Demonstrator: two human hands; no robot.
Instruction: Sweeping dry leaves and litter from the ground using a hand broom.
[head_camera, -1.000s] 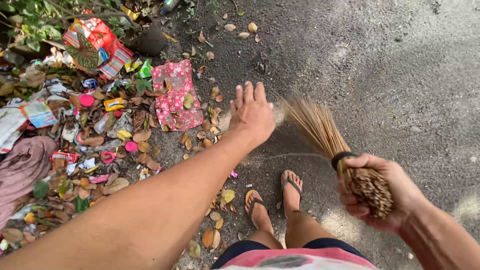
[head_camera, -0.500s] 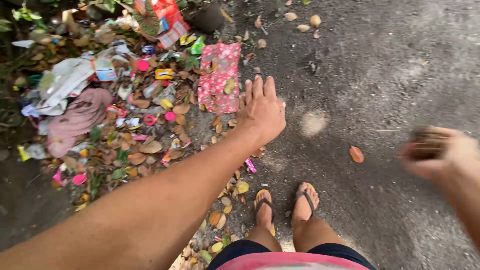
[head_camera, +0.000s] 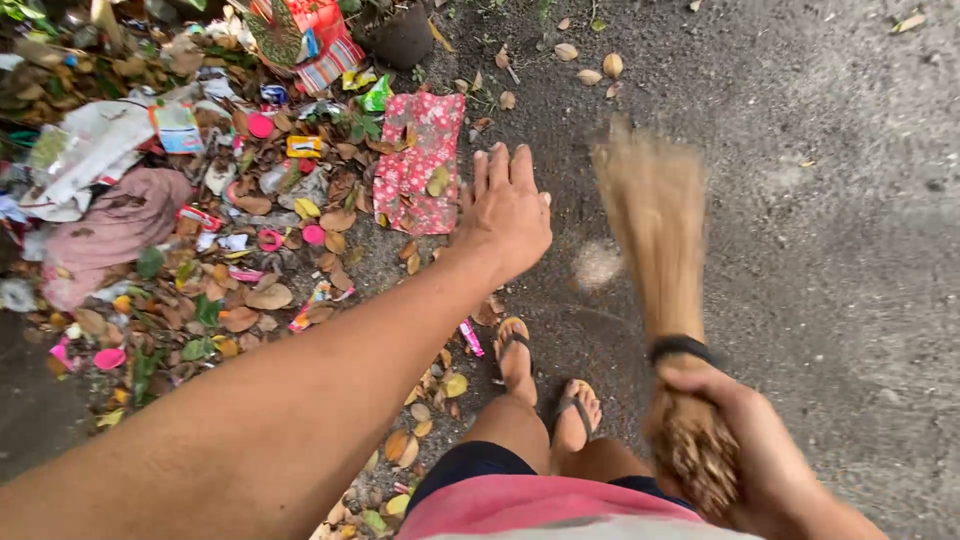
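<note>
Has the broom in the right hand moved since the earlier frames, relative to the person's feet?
Yes. The broom was out at the right edge half a second ago; now the right hand has brought it in beside the feet, bristles pointing forward.

Litter pile (head_camera: 200, 200), pink floral wrapper (head_camera: 415, 165), dry leaves (head_camera: 260, 297)

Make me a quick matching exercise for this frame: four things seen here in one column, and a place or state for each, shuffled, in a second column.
Things:
1. stick broom
2. left hand
3. pink patterned cloth
4. dark pot

Places or states:
A. open, fingers spread, holding nothing
B. flat on the ground at the edge of the litter pile
C. at the top of the frame, past the cloth
D. blurred, gripped at its bound end by the right hand

Pairs: 1-D, 2-A, 3-B, 4-C
</note>
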